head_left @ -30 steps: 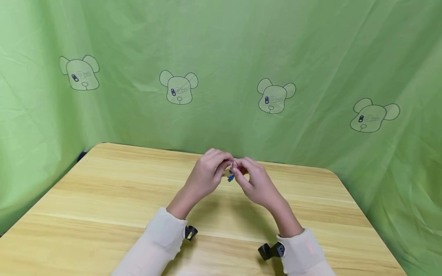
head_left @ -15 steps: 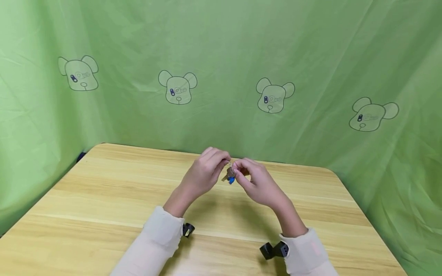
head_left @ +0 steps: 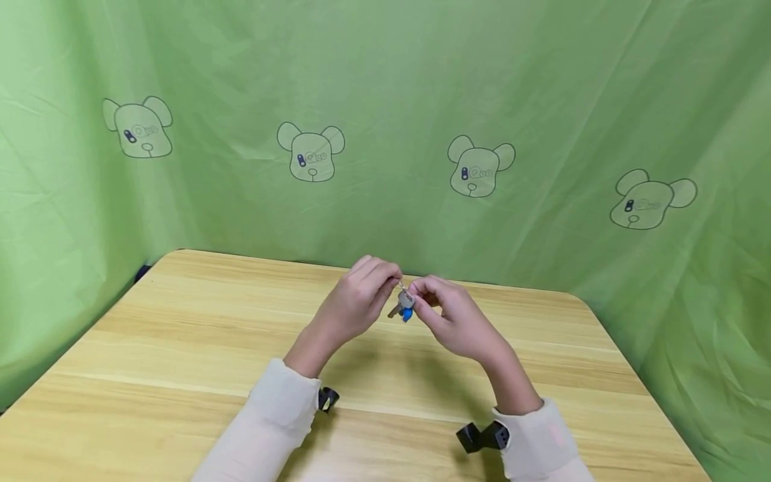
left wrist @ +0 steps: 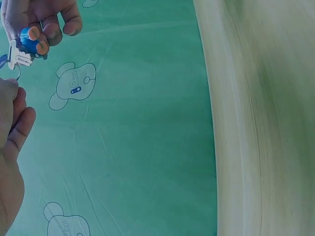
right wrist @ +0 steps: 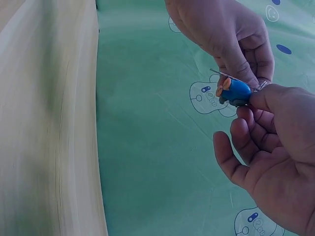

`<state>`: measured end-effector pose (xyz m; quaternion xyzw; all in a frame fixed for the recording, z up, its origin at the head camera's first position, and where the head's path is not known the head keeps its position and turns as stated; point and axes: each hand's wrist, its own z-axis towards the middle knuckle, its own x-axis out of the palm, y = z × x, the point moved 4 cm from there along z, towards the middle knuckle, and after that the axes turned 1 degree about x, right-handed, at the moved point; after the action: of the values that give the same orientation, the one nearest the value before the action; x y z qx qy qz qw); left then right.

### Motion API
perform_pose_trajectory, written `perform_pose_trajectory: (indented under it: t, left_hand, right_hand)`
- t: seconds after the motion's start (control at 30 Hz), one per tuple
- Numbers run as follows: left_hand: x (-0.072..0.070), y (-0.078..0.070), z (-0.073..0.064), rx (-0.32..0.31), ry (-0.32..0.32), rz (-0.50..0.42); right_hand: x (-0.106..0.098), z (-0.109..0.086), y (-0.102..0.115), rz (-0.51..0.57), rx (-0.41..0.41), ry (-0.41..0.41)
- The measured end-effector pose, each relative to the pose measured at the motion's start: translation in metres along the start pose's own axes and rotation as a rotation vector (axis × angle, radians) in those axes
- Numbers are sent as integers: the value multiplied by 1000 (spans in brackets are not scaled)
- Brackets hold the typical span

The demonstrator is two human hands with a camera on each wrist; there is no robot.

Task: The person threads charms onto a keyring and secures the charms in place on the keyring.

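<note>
Above the far part of the table, my left hand [head_left: 355, 304] pinches a thin metal key ring [left wrist: 18, 73] between thumb and fingertips. A silver key [head_left: 405, 299] hangs from that ring, its blade slanting down to the left in the head view. Beside the key is a small blue figurine charm [right wrist: 236, 92] with orange feet-like ends. My right hand [head_left: 454, 318] pinches at the end of the charm, its thumb and index fingertip meeting there and its other fingers loosely bent. Fingertips hide the spot where charm and ring meet.
A wood-grain table [head_left: 181, 335] with rounded corners lies below both hands. Behind and at both sides hangs a green curtain [head_left: 385, 80] printed with bear-head outlines. Black wrist cameras [head_left: 482, 438] stick out from the light sleeves [head_left: 283, 408].
My hands have drawn slightly apart, the left a little leftward and the right a little rightward. The key has turned and now shows its face and blade between them.
</note>
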<state>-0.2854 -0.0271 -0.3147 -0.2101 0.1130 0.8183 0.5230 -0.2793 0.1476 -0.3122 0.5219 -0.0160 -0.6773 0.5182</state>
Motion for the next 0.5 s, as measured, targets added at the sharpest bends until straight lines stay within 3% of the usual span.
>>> perform_pose_trajectory:
  t: [0.5]
  left_hand:
    - [-1,-1,-1,40,4,98]
  right_hand:
    - [0,0,1,57,5,32]
